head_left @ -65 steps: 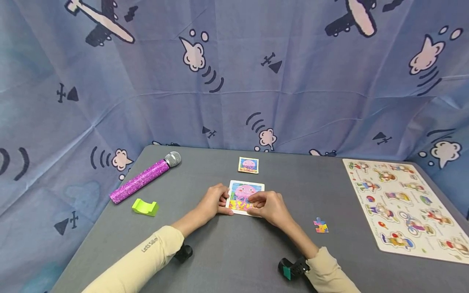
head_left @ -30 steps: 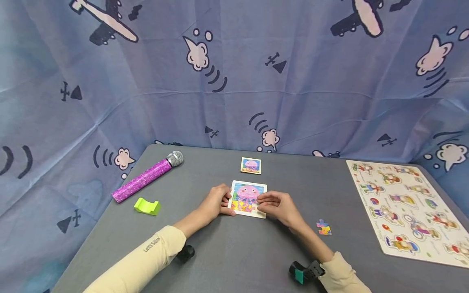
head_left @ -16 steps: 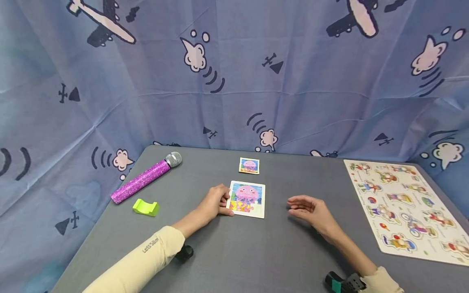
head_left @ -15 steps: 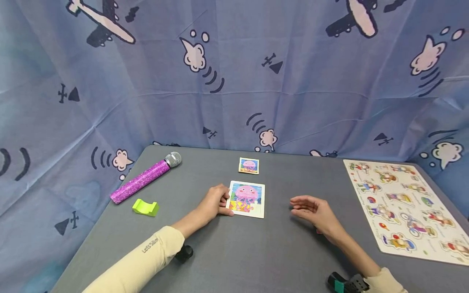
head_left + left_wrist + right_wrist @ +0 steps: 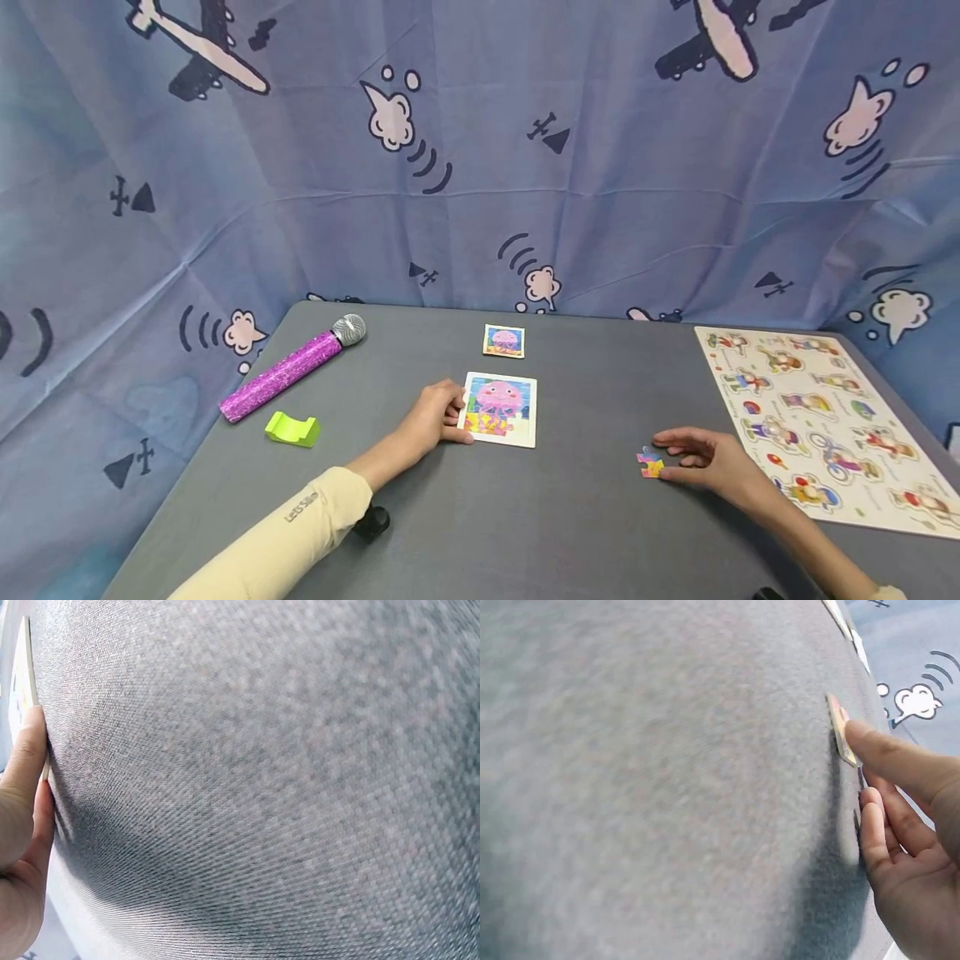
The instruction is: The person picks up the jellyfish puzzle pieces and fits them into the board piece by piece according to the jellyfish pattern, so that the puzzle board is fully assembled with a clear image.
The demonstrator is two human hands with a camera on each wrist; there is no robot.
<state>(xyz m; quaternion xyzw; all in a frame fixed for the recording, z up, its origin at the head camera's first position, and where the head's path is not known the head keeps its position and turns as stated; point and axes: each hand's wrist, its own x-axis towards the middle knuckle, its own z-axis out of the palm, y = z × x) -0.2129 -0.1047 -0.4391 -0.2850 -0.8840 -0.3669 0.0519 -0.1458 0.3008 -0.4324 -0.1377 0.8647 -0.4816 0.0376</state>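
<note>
Near the middle of the table in the head view lies a white-framed jigsaw puzzle [image 5: 522, 438] with a pink jellyfish picture. A bare white patch shows at its lower right corner. My left hand [image 5: 429, 418] grips the frame's left edge, and the left wrist view shows the thumb and a finger on its rim [image 5: 28, 667]. To the right, my right hand [image 5: 716, 468] pinches a loose jigsaw piece [image 5: 649, 464], coloured pink, blue and yellow, by its right side. In the right wrist view the thumb lies against the piece [image 5: 838, 720]; the other fingers are bent.
Behind the puzzle is a small jellyfish picture card [image 5: 504, 342]. A purple glitter microphone [image 5: 285, 377] and a lime-green curved block [image 5: 292, 429] lie at left. A large board of cartoon figures [image 5: 832, 425] occupies the right. Printed cloth [image 5: 465, 208] hangs behind the table.
My right hand has left the puzzle, moved right and toward me, and taken hold of the loose jigsaw piece. My left hand has stayed at the frame's left edge.
</note>
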